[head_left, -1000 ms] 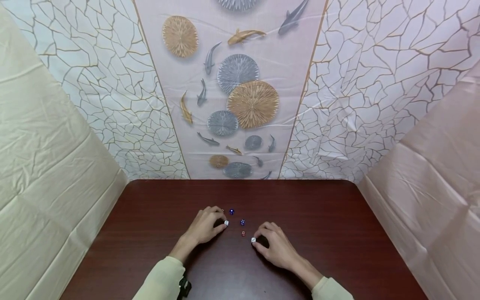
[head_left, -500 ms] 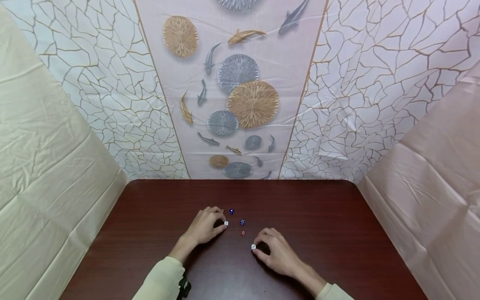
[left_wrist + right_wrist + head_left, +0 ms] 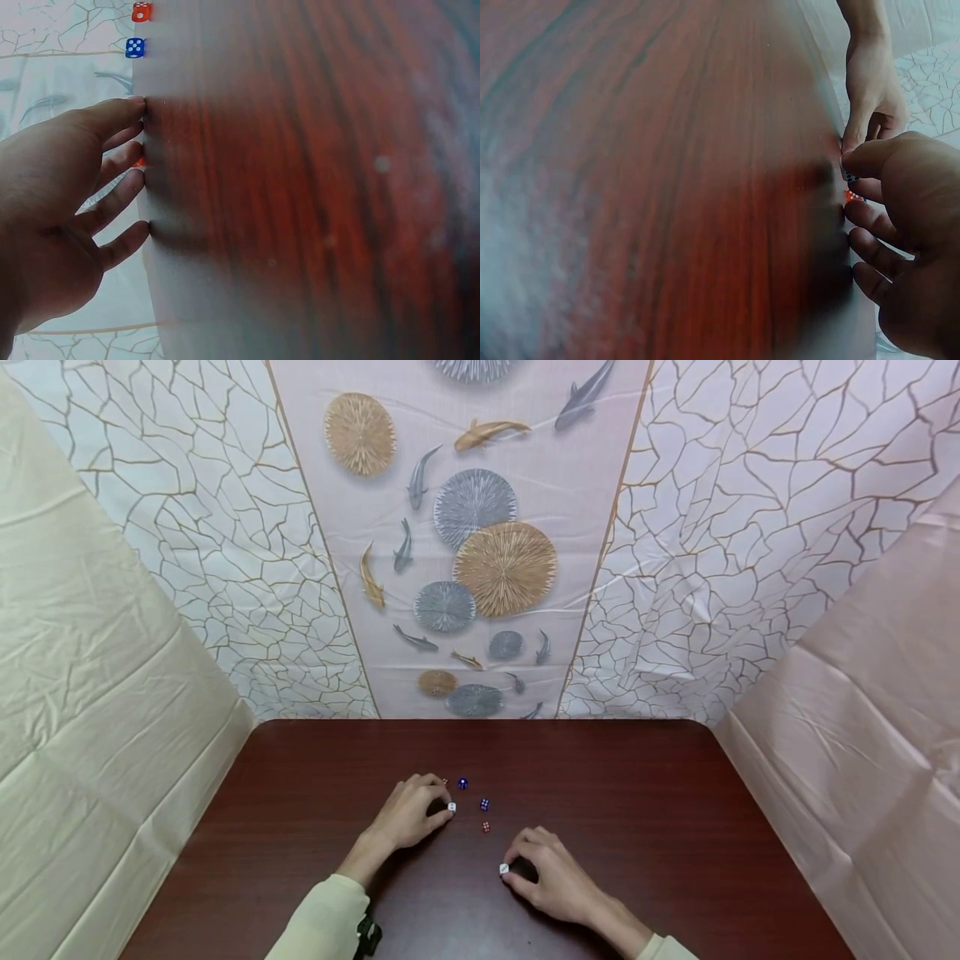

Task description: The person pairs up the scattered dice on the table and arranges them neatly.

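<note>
Between thumb and index finger, my left hand (image 3: 408, 812) pinches a white die (image 3: 452, 807) on the table; the left wrist view hides this die behind the fingers. Nearer the front, my right hand (image 3: 553, 877) pinches a second white die (image 3: 504, 868) at the fingertips, partly seen as a spotted die (image 3: 850, 177) in the right wrist view. Between the hands lie a red die (image 3: 486, 827) and a blue die (image 3: 484, 805). Another blue die (image 3: 462, 783) sits farther back, beside a red die (image 3: 445, 782) that the left fingers partly cover.
The dark red-brown wooden table (image 3: 615, 768) runs back to a patterned cloth wall (image 3: 480, 635). Plain cloth side walls (image 3: 120, 710) stand along both sides. A black band (image 3: 368, 935) shows by the left sleeve.
My right hand has drawn its white die toward the table's front, away from the red die. The left hand and its die have barely moved; the other dice lie where they were.
</note>
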Demonstrator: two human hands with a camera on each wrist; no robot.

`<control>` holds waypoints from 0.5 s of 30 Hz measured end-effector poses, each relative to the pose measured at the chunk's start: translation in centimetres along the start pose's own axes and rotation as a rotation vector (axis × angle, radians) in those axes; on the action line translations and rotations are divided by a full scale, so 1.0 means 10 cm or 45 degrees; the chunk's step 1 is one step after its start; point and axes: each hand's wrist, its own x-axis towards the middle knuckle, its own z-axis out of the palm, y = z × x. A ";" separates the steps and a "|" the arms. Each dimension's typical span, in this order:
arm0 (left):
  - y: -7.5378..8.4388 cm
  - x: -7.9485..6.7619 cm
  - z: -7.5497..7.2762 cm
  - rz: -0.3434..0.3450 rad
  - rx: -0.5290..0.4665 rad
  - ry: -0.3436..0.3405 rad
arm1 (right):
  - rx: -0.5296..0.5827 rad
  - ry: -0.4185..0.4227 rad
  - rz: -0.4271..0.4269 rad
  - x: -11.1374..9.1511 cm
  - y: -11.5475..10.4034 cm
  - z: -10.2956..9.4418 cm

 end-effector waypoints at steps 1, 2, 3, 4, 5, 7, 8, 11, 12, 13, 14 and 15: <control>0.00 0.00 0.00 0.003 0.004 0.003 | -0.002 0.001 -0.009 0.00 0.00 0.00; 0.00 0.00 0.00 0.007 0.007 0.006 | -0.002 0.004 -0.016 0.00 0.00 0.01; 0.00 0.00 0.00 0.008 0.011 0.008 | -0.004 0.006 -0.022 0.00 0.00 0.01; -0.01 0.00 0.01 0.011 0.015 0.010 | -0.003 0.007 -0.023 0.00 0.00 0.01; -0.01 0.00 0.01 0.012 0.017 0.012 | -0.003 0.007 -0.023 -0.01 -0.01 0.01; -0.01 0.00 0.01 0.012 0.018 0.010 | -0.007 0.004 -0.017 -0.01 -0.01 0.01; -0.01 0.00 0.01 0.011 0.017 0.009 | -0.010 0.001 -0.014 -0.01 -0.01 0.02; -0.01 0.00 0.01 0.010 0.016 0.008 | -0.020 -0.005 -0.003 -0.01 -0.02 0.02; -0.01 0.00 0.01 0.011 0.017 0.008 | -0.024 -0.005 -0.002 -0.02 -0.02 0.02; -0.01 0.00 0.02 0.013 0.020 0.011 | -0.028 -0.006 -0.002 -0.02 -0.02 0.02; -0.01 0.00 0.02 0.014 0.024 0.012 | -0.033 -0.006 -0.002 -0.02 -0.02 0.03; -0.01 0.00 0.02 0.015 0.027 0.015 | -0.036 -0.005 -0.001 -0.02 -0.02 0.03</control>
